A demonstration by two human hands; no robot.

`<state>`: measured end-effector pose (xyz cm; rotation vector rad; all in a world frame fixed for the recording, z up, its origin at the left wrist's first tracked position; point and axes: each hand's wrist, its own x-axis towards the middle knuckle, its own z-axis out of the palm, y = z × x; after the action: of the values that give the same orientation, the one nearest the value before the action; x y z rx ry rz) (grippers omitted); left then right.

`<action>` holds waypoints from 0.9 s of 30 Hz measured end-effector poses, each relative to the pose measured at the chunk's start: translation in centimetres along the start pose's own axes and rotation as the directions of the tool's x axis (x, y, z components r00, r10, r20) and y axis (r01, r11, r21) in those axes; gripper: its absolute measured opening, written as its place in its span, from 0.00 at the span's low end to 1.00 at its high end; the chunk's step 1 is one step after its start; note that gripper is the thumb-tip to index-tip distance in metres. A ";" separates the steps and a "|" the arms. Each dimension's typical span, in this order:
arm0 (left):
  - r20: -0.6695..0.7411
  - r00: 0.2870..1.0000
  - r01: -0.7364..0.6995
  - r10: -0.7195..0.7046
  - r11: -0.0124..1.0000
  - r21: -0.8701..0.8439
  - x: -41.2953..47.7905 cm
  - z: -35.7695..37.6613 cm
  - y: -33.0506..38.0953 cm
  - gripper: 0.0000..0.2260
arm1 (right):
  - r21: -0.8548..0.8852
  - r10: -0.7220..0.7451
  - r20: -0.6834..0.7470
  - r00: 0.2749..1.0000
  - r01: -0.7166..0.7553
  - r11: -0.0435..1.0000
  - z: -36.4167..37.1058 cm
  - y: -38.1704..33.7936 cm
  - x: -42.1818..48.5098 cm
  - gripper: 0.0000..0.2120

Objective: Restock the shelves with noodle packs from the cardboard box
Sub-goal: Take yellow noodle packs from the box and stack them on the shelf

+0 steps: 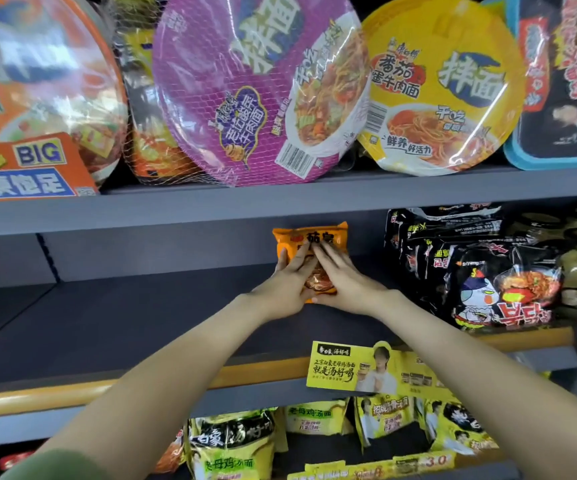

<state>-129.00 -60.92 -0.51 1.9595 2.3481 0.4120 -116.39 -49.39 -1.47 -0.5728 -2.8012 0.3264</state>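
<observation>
Centrally, the left hand [285, 289] and right hand [344, 284] are pressing flat-fingered on a lone upright noodle pack [309, 237], probably risking it toppling forward once released.

The noodle pack [309, 238] stands far back on the middle shelf [124, 323], left hand [285, 289] and right hand [346, 284] against its front. Bagged packs [481, 282] lie to its right.
</observation>
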 end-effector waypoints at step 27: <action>-0.026 0.999 -0.012 0.035 0.794 0.608 10.4 2.2 -0.6 0.31 | -0.527 0.099 -0.310 0.946 -0.257 0.810 0.2 7.9 5.8 0.48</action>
<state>-131.16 -50.53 -1.41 2.2190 2.7178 -0.3804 -118.85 -39.96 -2.58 -0.9319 -2.5498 -0.5400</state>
